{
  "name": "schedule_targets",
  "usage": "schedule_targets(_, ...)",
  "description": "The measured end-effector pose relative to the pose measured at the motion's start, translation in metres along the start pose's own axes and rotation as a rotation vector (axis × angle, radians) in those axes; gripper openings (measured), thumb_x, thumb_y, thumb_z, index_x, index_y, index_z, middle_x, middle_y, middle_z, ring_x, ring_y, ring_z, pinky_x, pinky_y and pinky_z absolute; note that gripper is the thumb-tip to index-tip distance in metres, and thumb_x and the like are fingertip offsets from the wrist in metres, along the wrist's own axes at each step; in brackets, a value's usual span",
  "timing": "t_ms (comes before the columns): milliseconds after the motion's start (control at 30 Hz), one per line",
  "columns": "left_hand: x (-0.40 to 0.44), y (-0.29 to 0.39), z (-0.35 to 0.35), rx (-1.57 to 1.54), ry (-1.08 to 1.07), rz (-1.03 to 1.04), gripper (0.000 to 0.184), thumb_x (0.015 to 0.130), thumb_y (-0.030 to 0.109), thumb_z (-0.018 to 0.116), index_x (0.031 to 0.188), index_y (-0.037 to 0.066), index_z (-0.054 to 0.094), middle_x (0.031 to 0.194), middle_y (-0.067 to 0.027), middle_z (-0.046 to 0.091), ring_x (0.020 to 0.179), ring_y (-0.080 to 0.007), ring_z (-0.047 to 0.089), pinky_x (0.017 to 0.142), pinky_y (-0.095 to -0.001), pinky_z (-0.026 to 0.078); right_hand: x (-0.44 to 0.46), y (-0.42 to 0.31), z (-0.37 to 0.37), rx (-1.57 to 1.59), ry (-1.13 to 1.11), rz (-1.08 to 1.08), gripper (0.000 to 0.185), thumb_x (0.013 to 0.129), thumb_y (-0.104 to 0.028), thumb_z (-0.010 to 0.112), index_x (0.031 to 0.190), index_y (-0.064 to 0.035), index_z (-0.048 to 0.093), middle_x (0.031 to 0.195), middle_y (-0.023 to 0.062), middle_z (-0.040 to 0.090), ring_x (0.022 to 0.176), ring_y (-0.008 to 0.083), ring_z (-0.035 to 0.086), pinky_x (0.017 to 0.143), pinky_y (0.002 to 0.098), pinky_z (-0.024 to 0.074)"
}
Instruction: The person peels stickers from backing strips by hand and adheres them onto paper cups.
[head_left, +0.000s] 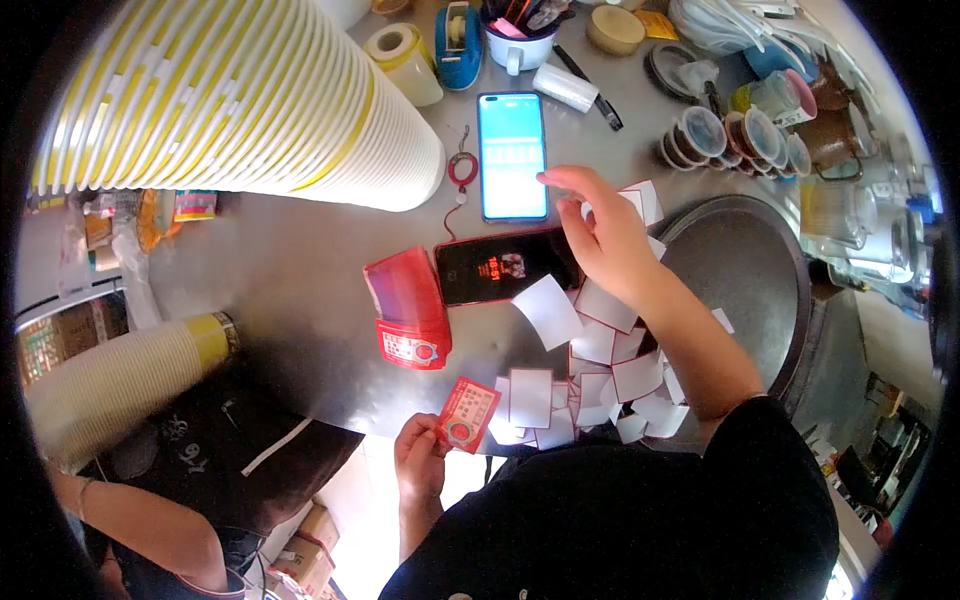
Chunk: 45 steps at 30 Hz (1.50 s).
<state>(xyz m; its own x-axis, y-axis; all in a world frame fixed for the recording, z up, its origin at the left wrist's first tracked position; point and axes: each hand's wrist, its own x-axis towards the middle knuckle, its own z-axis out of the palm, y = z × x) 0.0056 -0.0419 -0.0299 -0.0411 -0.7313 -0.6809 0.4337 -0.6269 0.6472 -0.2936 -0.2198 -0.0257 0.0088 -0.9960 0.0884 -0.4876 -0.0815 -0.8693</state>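
My left hand (420,453) pinches a red printed card (468,415) at its lower left corner, close to the table's front edge. My right hand (603,235) has its index finger stretched to the right edge of a lit phone (512,158); whether it touches the glass I cannot tell. Its other fingers are loosely bent and hold nothing. Below it lies a second, dark phone (480,272) with a red clock on its screen. A stack of red cards (408,310) sits left of that phone. Many white-backed cards (530,398) lie scattered under my right forearm.
A huge stack of paper cups (230,100) leans in from the upper left. At the back are a tape dispenser (459,45), a mug of pens (520,48) and a white roll (566,88). A round tray (740,270) lies right. Another person's arm (150,525) shows lower left.
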Motion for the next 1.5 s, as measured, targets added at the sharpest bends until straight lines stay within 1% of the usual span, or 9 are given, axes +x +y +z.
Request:
schedule_targets(300,-0.004,0.004,0.008,0.012,0.005,-0.006,0.011,0.081,0.002,0.039,0.086,0.000,0.049,0.083,-0.0073,0.053,0.075,-0.0145,0.053,0.070,-0.0271,0.045,-0.003,0.019,-0.003,-0.058,0.048,-0.021,0.026,0.083,-0.004,0.047,0.109,-0.0053,0.050,0.103,0.0163,0.060,0.086,0.0317,0.060,0.074,0.0374,0.0475)
schedule_targets(600,-0.006,0.002,0.004,0.009,-0.036,0.010,0.011,0.081,0.001,0.039,0.086,0.000,0.048,0.082,-0.0069,0.052,0.074,-0.0138,0.052,0.069,-0.0259,0.044,0.006,0.028,0.010,-0.115,-0.068,-0.098,0.024,0.083,-0.003,0.047,0.106,-0.0059,0.050,0.093,0.0181,0.060,0.086,0.0345,0.057,0.076,0.0406,0.0452)
schedule_targets(700,-0.007,0.006,0.011,0.023,-0.052,0.031,0.011,0.081,0.001,0.038,0.085,0.000,0.048,0.080,-0.0065,0.051,0.071,-0.0124,0.049,0.067,-0.0242,0.041,0.014,0.031,0.009,-0.200,-0.078,-0.032,0.026,0.087,-0.003,0.044,0.111,-0.0064,0.050,0.107,0.0122,0.059,0.092,0.0264,0.060,0.078,0.0330,0.0465)
schedule_targets(800,-0.009,0.009,0.015,0.027,-0.048,0.045,0.012,0.080,0.000,0.037,0.085,-0.001,0.048,0.079,-0.0067,0.051,0.070,-0.0116,0.047,0.065,-0.0236,0.040,0.022,0.033,0.008,-0.160,-0.063,-0.013,0.027,0.086,-0.002,0.044,0.112,-0.0062,0.050,0.108,0.0134,0.059,0.094,0.0274,0.060,0.080,0.0337,0.0461)
schedule_targets(900,-0.010,0.008,0.011,0.041,-0.062,0.056,0.012,0.080,0.000,0.037,0.085,-0.001,0.048,0.080,-0.0072,0.051,0.070,-0.0118,0.047,0.066,-0.0239,0.040,0.027,0.031,0.004,-0.101,-0.034,-0.033,0.024,0.083,-0.004,0.046,0.106,-0.0055,0.048,0.094,0.0184,0.060,0.087,0.0355,0.057,0.077,0.0431,0.0445)
schedule_targets(967,-0.008,0.009,0.013,0.064,-0.063,0.051,0.012,0.080,0.000,0.037,0.084,-0.001,0.048,0.080,-0.0073,0.051,0.071,-0.0121,0.048,0.066,-0.0240,0.040,0.030,0.030,0.001,-0.170,-0.086,0.001,0.028,0.085,-0.003,0.045,0.112,-0.0056,0.049,0.110,0.0129,0.059,0.097,0.0273,0.059,0.080,0.0327,0.0461)
schedule_targets(1100,-0.008,0.011,0.023,0.035,-0.050,0.060,0.012,0.080,0.001,0.037,0.083,-0.001,0.048,0.078,-0.0067,0.051,0.068,-0.0111,0.045,0.063,-0.0229,0.037,0.028,0.027,0.001,-0.173,-0.080,0.002,0.028,0.085,-0.003,0.045,0.112,-0.0055,0.050,0.110,0.0123,0.059,0.097,0.0270,0.059,0.080,0.0329,0.0462)
schedule_targets(1167,-0.008,0.010,0.023,0.030,-0.040,0.058,0.011,0.080,0.001,0.037,0.082,0.000,0.048,0.077,-0.0064,0.051,0.067,-0.0106,0.044,0.061,-0.0224,0.036,0.025,0.025,0.002,-0.118,-0.024,-0.051,0.023,0.083,-0.005,0.047,0.107,-0.0050,0.049,0.095,0.0182,0.060,0.089,0.0354,0.057,0.078,0.0433,0.0437)
schedule_targets(1500,-0.009,0.008,0.021,0.044,-0.015,0.044,0.010,0.080,-0.001,0.040,0.082,-0.001,0.050,0.073,-0.0055,0.050,0.063,-0.0089,0.040,0.058,-0.0231,0.032,0.004,0.007,-0.001,-0.099,-0.074,-0.008,0.026,0.082,-0.006,0.050,0.108,-0.0057,0.050,0.093,0.0157,0.059,0.074,0.0293,0.056,0.069,0.0383,0.0446)
